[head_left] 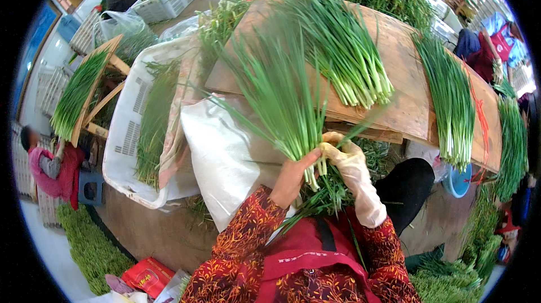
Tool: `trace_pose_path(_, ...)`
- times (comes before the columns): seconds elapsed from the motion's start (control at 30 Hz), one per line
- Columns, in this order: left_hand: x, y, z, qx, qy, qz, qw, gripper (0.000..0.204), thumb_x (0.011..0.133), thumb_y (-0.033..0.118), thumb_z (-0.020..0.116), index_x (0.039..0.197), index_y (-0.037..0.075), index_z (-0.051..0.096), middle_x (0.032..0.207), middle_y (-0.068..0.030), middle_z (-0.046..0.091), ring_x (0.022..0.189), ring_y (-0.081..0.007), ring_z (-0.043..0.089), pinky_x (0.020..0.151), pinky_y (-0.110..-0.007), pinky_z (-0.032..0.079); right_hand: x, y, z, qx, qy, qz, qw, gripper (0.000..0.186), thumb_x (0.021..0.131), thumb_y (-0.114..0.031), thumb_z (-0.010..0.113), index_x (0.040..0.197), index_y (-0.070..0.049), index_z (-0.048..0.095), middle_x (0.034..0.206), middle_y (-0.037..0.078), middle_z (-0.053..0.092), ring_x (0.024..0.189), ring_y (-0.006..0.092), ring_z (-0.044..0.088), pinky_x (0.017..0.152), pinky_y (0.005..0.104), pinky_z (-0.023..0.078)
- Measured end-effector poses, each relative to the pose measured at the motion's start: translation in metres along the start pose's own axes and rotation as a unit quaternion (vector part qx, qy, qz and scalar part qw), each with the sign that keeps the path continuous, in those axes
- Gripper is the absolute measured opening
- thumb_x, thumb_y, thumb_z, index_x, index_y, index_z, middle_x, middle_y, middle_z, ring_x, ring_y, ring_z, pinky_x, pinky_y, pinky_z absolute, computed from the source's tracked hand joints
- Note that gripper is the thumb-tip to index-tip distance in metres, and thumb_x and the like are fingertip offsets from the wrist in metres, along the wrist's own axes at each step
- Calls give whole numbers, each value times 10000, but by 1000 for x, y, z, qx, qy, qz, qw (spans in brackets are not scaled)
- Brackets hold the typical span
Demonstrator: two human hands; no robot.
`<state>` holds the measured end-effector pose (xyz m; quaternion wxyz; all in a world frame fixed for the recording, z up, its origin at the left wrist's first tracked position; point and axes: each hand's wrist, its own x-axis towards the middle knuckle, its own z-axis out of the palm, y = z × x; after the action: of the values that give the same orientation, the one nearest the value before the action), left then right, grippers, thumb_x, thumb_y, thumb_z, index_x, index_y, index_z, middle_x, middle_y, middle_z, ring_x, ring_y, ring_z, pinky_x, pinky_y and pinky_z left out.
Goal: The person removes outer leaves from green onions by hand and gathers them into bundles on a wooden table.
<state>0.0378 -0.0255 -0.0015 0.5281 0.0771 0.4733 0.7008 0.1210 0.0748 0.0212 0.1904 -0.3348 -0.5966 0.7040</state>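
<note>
My bare left hand [293, 176] is closed round the lower stems of a bunch of green garlic chives [282, 100], whose leaves fan out up and to the left. Beside it, my right hand [352, 168], in a pale thin glove, has its fingers bent against the stems. From those fingers a single chive leaf [360, 125] sticks out to the upper right, smeared by motion. Loose chives [327, 196] lie on my lap under both hands. Just beyond, a trimmed bundle of chives [352, 61] rests on the wooden board [408, 86], pale ends toward me.
Another bundle [451, 106] lies on the board's right, beside red ties [479, 111]. At left stand a white plastic crate [127, 128] holding greens and a white sack [217, 151]. A blue bucket [457, 180] is at right. Other people sit working at left and right.
</note>
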Motion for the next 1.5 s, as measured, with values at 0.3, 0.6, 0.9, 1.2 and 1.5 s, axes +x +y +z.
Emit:
trace_pose_path(0.3,-8,40,-15,24,80,264,961,266,854,228,444,977,-2,493,922,-96,563,788,-124,540,682,-251,456,-27,31,-41,-10,-94,12,995,126,800,-140,561,885,-48,546,790,5,578,609,87,483,546,207,397)
trace_pose_path(0.6,10,72,10,-142,-81,247,955,273,874,231,428,1109,92,429,698,33,439,552,-34,334,548,-206,321,-10,-33,-69,-252,-37,-64,965,373,713,-308,638,1005,-86,570,942,82,599,864,169,562,765,287,445)
trace_pose_path(0.9,38,33,33,-206,-91,65,972,195,843,167,485,999,54,458,769,2,476,568,-53,393,528,-216,354,63,-102,-70,-588,168,-67,789,282,728,-312,595,865,-66,599,770,105,607,717,223,578,653,312,431)
trace_pose_path(1.2,31,38,57,-80,-46,76,993,322,809,201,548,1066,20,478,860,-19,556,649,-38,468,548,-167,398,-16,-50,-32,-114,-10,-27,993,198,787,-225,587,868,-48,555,684,-25,521,609,40,438,547,174,347)
trace_pose_path(1.5,22,18,32,-27,-77,50,995,213,800,209,561,933,47,523,773,5,529,628,-61,477,531,-198,407,9,-42,-21,-340,109,-244,902,260,752,-238,615,895,-29,555,781,91,597,706,158,559,656,280,444)
